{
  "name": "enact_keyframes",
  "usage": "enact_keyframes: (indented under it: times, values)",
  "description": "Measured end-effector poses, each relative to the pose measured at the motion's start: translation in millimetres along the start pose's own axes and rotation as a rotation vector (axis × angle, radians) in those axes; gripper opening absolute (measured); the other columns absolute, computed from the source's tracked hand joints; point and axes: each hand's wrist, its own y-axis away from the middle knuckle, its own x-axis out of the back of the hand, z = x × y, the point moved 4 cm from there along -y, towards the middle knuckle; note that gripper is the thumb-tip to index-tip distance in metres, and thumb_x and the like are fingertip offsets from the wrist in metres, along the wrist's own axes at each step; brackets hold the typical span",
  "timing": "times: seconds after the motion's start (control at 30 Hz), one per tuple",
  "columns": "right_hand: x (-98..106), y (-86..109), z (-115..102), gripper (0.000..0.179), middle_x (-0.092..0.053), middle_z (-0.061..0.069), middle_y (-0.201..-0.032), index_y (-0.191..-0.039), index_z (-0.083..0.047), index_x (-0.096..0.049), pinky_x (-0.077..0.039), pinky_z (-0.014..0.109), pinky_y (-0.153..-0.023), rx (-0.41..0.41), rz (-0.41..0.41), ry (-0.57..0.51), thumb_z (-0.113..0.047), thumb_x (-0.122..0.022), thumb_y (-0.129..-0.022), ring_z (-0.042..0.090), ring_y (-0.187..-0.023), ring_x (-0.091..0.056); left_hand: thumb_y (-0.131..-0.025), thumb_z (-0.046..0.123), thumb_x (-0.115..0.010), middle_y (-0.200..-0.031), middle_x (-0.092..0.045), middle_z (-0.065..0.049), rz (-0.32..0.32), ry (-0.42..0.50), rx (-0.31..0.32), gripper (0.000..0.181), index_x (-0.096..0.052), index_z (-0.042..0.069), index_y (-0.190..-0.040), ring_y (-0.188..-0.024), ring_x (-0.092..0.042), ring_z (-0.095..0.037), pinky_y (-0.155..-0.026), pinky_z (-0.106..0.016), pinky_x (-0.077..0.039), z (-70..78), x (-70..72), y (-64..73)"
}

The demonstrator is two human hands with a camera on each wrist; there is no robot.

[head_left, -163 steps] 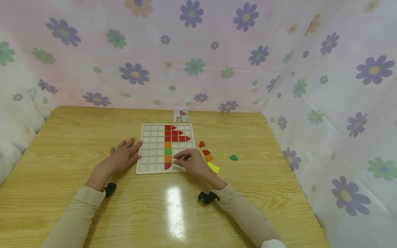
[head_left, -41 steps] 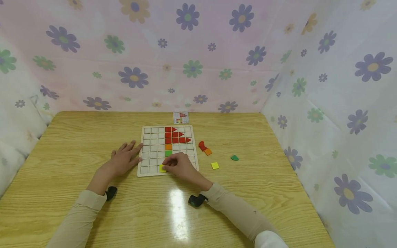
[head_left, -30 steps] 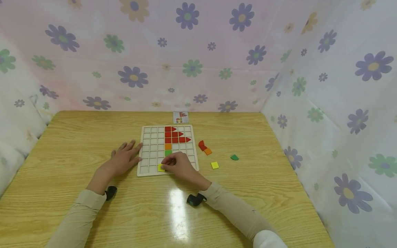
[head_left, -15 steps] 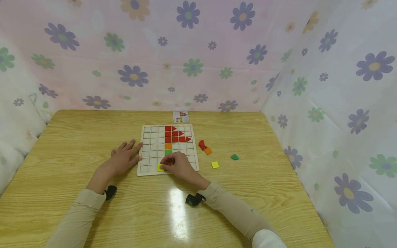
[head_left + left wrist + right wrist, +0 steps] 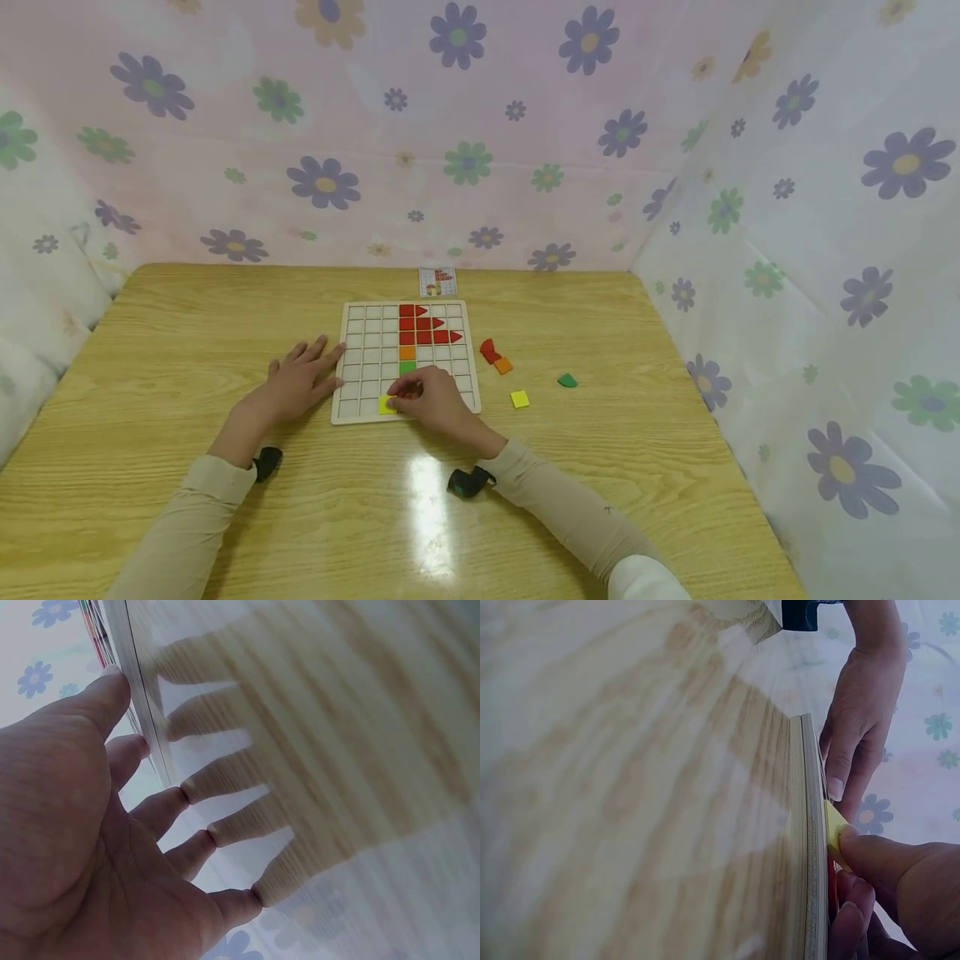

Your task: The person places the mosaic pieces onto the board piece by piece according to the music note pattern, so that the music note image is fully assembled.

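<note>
A pale wooden grid board (image 5: 372, 363) lies on the table. My right hand (image 5: 437, 403) pinches a yellow square tile (image 5: 385, 406) between thumb and fingers, low over the board's bottom row; in the right wrist view the yellow tile (image 5: 834, 834) is tilted against the board's face. Red squares and triangles (image 5: 423, 337) fill parts of the three far rows. Below them sit an orange square (image 5: 407, 353) and a green square (image 5: 407, 367), with nearby cells hidden by my right hand. My left hand (image 5: 294, 387) lies with fingers spread, thumb and fingertips at the board's left edge.
Right of the board lie two red curved pieces (image 5: 488, 350), an orange square (image 5: 503, 365), a yellow square (image 5: 520, 399) and a green curved piece (image 5: 567, 381). A small pattern card (image 5: 437, 282) lies beyond the board. Flowered sheets (image 5: 465, 208) surround the table.
One yellow square has come from the right-hand pile to the board in my right hand, then shifted slightly left. The loose red and orange pieces lie closer together. My left hand stays put.
</note>
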Motion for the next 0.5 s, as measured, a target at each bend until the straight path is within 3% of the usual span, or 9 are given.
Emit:
enact_keyframes:
  times: [0.5]
  values:
    - [0.0,0.0,-0.3,0.004,-0.073,-0.002,-0.088,-0.088,-0.011,-0.080,-0.047,0.019,-0.064,0.016,0.015,0.029,-0.015,-0.080,-0.090,0.003,-0.068,-0.057,-0.107,0.040,-0.052,-0.163,-0.019,-0.033,-0.012,-0.013,-0.001,0.065,-0.034,0.006,-0.159,-0.145,-0.016,-0.063,-0.102,-0.085,-0.018,-0.5,0.2,-0.3]
